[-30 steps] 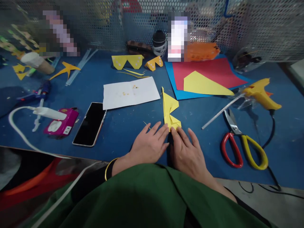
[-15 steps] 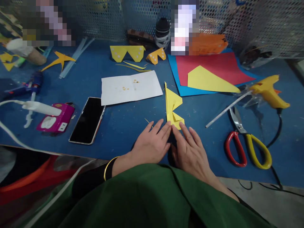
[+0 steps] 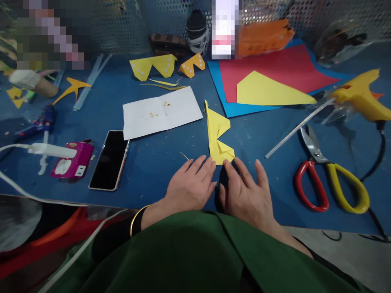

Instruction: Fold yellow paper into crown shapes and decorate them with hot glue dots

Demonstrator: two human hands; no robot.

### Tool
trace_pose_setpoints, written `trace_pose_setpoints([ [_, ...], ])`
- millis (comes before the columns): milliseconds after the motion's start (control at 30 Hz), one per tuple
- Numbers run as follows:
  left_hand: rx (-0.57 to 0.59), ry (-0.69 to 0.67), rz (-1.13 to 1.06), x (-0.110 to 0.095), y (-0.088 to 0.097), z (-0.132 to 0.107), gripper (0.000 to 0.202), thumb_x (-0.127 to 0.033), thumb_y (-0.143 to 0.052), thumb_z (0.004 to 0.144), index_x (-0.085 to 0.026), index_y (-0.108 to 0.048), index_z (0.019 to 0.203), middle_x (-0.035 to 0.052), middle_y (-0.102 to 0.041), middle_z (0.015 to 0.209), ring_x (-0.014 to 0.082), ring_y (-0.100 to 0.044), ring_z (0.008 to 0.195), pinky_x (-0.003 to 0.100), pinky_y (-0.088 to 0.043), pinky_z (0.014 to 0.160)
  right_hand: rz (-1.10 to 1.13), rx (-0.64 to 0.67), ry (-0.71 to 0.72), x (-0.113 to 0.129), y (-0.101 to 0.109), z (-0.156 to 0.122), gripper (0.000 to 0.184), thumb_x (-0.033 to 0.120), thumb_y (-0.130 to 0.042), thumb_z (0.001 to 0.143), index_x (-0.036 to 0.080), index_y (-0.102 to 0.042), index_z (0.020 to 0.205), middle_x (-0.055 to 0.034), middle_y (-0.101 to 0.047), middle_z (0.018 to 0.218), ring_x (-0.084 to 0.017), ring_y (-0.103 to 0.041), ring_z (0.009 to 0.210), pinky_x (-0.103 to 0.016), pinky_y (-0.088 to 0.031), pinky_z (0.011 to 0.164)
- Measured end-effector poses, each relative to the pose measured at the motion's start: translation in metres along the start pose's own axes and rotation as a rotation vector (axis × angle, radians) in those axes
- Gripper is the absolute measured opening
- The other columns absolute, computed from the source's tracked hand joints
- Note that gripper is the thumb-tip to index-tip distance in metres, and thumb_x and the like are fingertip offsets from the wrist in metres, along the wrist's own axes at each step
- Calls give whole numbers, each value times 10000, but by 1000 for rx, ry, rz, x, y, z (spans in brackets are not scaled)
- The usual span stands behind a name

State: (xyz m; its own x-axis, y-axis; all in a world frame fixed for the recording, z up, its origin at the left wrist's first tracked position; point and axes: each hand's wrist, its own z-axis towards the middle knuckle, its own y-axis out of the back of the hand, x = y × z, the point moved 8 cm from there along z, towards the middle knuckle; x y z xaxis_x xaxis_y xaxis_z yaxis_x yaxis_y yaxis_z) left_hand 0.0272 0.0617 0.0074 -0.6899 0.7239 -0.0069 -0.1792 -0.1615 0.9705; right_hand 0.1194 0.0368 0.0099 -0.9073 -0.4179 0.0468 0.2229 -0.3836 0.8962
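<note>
No text, brand, number or sign can be read: the folded yellow paper [image 3: 216, 130] is plain, the bottle [image 3: 225, 28] label behind on the worktop [image 3: 159, 162] is blurred, the phone [image 3: 110, 159] screen dark

Just beyond the fingertips of the left hand [image 3: 191, 185] and the right hand [image 3: 246, 191], a folded yellow paper [image 3: 217, 134], lying flat, crisply creased, long and narrow, running straight away from the grip. Narrows to a thin sharp tip at the end farthest from the fingers, with a triangular flap jutting toward the right-hand side midway along and a smaller folded wedge at the near end. Meets the left fingertips at the near left corner and the right index fingertip at the near edge, seemingly in contact with both.
</note>
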Motion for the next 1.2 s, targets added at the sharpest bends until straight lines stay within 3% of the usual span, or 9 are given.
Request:
trace_pose_setpoints([
  [133,-31,-10,-11,1,4,2,416,-303,-437,1040,-38,-643,1284,150,-691,1309,308,-647,1200,429,-558,954,-18,-23,-37,-3,3,-1,383,211,-508,953,14,-571,1276,-170,-735,1203,-356,-675,1154,-603,-305,1165],
  [267,-43,-39,-8,-1,4,3,414,-286,-450,1031,-9,-644,1270,179,-696,1287,324,-653,1186,441,-564,955,24,-40,-60,-7,6,-3,448,191,-517,937,48,-516,1362,-161,-716,1256,-339,-609,1274,-568,-296,1186],
  [433,-33,-59,-3,-4,3,3,425,-247,-415,1025,19,-631,1275,208,-679,1302,342,-645,1203,462,-550,989,99,28,108,4,-1,0,493,171,-490,939,27,-478,1410,-154,-667,1348,-285,-512,1386,-435,-358,1173],
  [667,-1,-27,1,-3,4,3,406,-266,-446,1029,-16,-635,1288,169,-672,1333,320,-634,1230,446,-553,986,21,0,23,0,1,2,382,200,-519,947,29,-569,1285,-147,-728,1237,-312,-636,1233,-515,-321,1188],
  [933,-8,-39,5,-2,5,4,389,-250,-464,1027,-20,-643,1284,165,-678,1324,316,-644,1215,447,-559,973,-22,-44,-55,-6,7,0,344,184,-538,934,42,-585,1244,-130,-756,1170,-315,-675,1167,-536,-310,1192],
  [1200,-27,-83,39,-5,4,4,400,-213,-409,1028,8,-658,1250,194,-676,1314,347,-652,1193,472,-558,977,59,41,116,6,-3,3,449,189,-455,949,-1,-538,1347,-140,-663,1357,-294,-539,1355,-423,-379,1167],
])
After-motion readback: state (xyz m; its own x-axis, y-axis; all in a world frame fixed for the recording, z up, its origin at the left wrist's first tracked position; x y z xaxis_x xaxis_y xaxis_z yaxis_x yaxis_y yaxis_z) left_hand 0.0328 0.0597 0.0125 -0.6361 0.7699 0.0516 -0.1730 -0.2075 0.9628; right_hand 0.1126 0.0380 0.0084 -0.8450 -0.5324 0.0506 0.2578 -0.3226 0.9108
